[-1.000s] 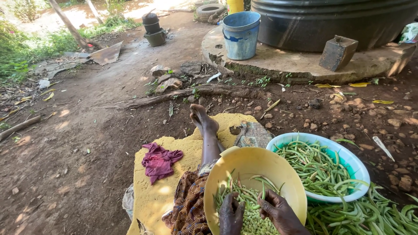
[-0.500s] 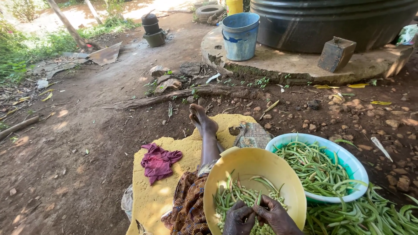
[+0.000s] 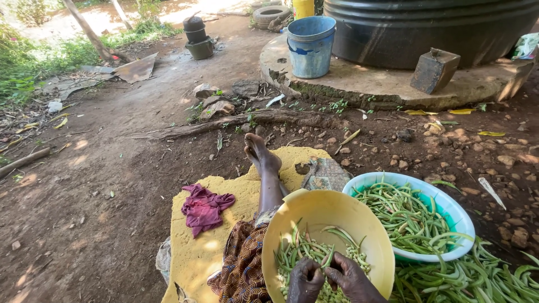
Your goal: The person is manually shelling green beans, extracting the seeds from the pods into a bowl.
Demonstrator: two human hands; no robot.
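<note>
A round yellow bowl (image 3: 337,210) rests on my lap and holds green bean pods and pale shelled beans. Both hands meet over its near side. My left hand (image 3: 305,279) and my right hand (image 3: 351,276) pinch the same green bean pod (image 3: 326,259) between their fingers. To the right stands a turquoise basin (image 3: 449,209) full of green pods. More loose pods (image 3: 477,278) lie heaped on the ground in front of it. My leg and bare foot (image 3: 259,155) stretch out over a yellow mat (image 3: 196,252).
A purple cloth (image 3: 203,206) lies on the mat's left part. A folded patterned cloth (image 3: 325,175) sits by the basin. Farther off are a root across the dirt, stones, a blue bucket (image 3: 310,46) on a concrete slab and a large black tank (image 3: 426,25).
My hands have drawn together over the bowl's near side and now both grip one pod. The view has shifted slightly.
</note>
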